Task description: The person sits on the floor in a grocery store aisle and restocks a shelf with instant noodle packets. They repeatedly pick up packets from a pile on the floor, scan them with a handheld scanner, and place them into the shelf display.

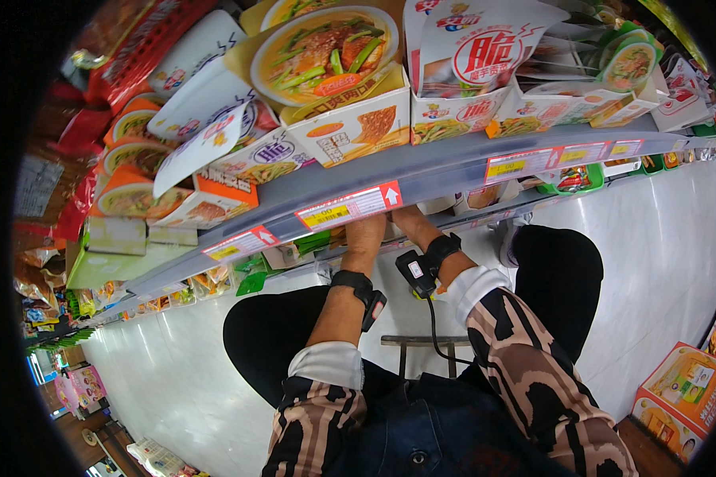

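Observation:
Both forearms reach forward under the front edge of a grey store shelf [435, 179]. Only the back of my left hand [365, 234] shows below a price label [351, 206]; its fingers are hidden. Close beside it, my right hand [409, 219] also goes beneath the shelf lip, fingers out of sight. Whatever either hand touches on the lower shelf cannot be seen. Green packaging [313, 241] lies left of my left hand. A white carton [477, 200] with a picture on it stands right of my right hand.
Open display boxes of snack packets [349, 128] line the upper shelf above my hands. A green tray [579, 180] sits on the lower shelf. A low stool [423, 341] is between my legs on the shiny floor [173, 369]. An orange carton [686, 393] stands at right.

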A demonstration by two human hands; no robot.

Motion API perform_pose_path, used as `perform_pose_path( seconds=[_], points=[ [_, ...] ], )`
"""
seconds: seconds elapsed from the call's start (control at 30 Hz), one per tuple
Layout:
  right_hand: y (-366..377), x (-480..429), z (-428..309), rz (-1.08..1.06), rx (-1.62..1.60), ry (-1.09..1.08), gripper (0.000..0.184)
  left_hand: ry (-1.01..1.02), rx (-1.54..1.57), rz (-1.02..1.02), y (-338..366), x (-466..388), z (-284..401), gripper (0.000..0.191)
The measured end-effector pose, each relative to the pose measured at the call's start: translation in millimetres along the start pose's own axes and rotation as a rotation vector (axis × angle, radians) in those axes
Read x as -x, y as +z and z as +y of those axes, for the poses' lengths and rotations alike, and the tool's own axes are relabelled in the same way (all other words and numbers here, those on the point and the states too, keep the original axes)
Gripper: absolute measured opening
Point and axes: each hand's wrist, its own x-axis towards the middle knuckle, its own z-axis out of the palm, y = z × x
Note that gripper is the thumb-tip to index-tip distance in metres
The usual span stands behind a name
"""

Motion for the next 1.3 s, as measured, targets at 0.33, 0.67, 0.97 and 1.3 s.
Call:
perform_pose_path(
  seconds=[0.33, 0.67, 0.97, 1.3],
  points=[
    [-81.3, 136.8, -33.2, -0.584, 0.206, 0.051, 0.018, -0.209, 0.374, -0.051, -17.6, 68.5, 63.9, 0.011],
    [-142.9, 144.3, 117.4, -0.521, 0.571, -0.122, 0.017, -0.406, 0.317, -0.662, 52.9, 152.7, 38.8, 0.014],
    [-171.9, 148.0, 204.7, -0.656, 1.115, -0.284, 0.028, -0.496, 0.318, -0.821, 97.1, 176.9, 22.8, 0.019],
    [-150.8, 171.6, 198.6, -0.315, 1.232, 0.131, 0.007, -0.752, 0.346, -0.831, 103.6, 187.1, 10.6, 0.039]
  ],
)
